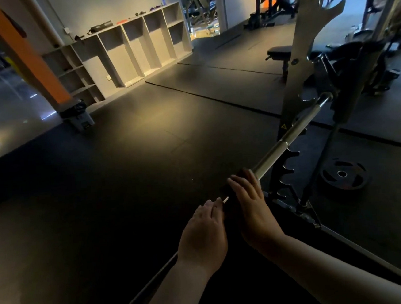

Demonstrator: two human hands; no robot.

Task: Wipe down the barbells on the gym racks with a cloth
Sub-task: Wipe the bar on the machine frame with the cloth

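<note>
One head-worn camera looks forward and down, close above the left hand and right hand, gym floor stretching beyond them.

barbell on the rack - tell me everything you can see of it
The barbell is silvery metal, a smooth sleeve with a stepped collar, slanting from the rack down toward the person. A dark cloth wraps its near end, gripped by the right hand; the left hand sits at the tip.

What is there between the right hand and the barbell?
A dark cloth, wrapped round the barbell under the right hand, in the head view.
</note>
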